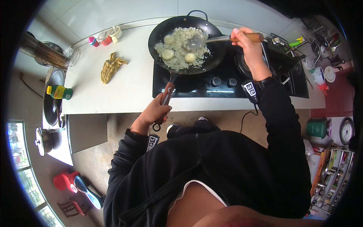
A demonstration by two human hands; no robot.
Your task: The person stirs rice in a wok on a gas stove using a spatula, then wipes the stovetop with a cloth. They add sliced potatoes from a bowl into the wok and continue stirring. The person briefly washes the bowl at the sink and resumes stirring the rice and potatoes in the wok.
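A black wok [217, 56] stands over the left part of the stove and holds white rice [181, 38]. Among the grains lie three round, pale yellowish pieces [168, 55] whose kind I cannot make out. My left hand [154, 111] is closed around the wok's brown wooden handle [167, 92], near the counter's front edge. In my right hand [245, 46] is a metal wok spatula [219, 39], gripped by the wooden end of its handle. The spatula's head rests in the rice, at the right of the heap.
The black glass stove [196, 85] has two knobs at its front. Left on the white counter [132, 83] lie a crumpled tan cloth [112, 68] and several small containers [105, 38]. A green bottle with a yellow cap [59, 92] stands farther left. Utensils crowd the far right.
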